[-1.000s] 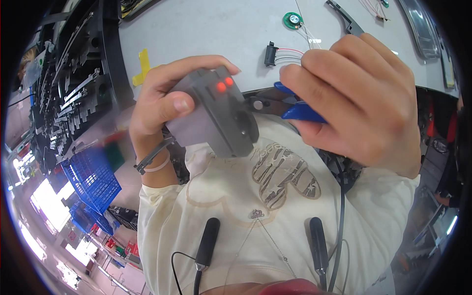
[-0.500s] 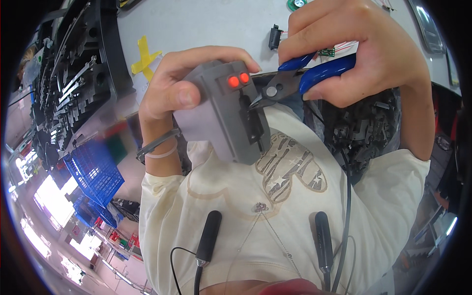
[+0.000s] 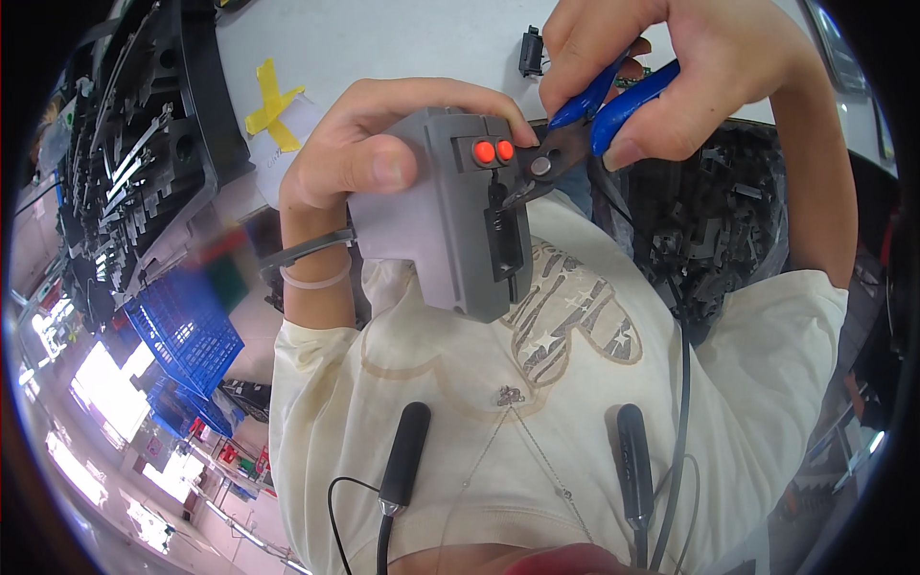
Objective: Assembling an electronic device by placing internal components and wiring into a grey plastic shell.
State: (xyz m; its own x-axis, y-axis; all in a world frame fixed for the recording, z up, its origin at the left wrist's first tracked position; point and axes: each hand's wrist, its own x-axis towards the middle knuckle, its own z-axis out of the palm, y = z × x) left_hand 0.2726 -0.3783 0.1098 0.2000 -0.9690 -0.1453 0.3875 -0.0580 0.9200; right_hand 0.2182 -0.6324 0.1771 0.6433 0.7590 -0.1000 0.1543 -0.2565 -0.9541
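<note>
My left hand [image 3: 369, 158] is closed around a grey plastic housing [image 3: 412, 216], thumb on its near side and fingers over the top. Two orange round buttons [image 3: 494, 151] sit side by side on the housing's face. Below them runs a dark slot [image 3: 502, 240] with a small coiled spring showing in it. In my right hand [image 3: 690, 86] are blue-handled cutting pliers [image 3: 554, 163], their handles somewhat apart. The plier tips reach the upper part of the slot, beside the spring; whether they grip anything there is too small to tell.
On the white table lie a small black part [image 3: 531, 52] and a yellow tape cross [image 3: 275, 107]. A bag of dark parts [image 3: 714, 225] is by my right forearm. Racks of dark parts [image 3: 134, 144] stand at the left, above a blue basket [image 3: 187, 331].
The housing has shifted a little to the right and turned slightly, its face now showing more squarely. My right hand has moved up slightly, and the pliers are tilted more steeply.
</note>
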